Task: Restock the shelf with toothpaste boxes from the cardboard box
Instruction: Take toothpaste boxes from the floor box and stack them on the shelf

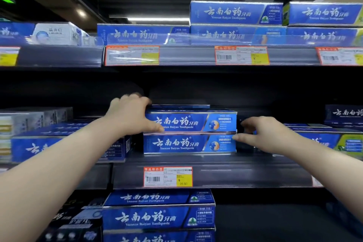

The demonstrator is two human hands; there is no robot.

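Blue toothpaste boxes (190,122) btwn hands

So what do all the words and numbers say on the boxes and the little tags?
"云南白药牙膏" and "Yunnan Baiyao Toothpaste": top box of the middle stack, touched by the left hand.
Same words: the box under it, by the right hand.
Same words: upper shelf box and lower shelf box.
"商品标价签" and roughly "99.90": middle price tag.
Upper price tags and small print on boxes: too blurred.
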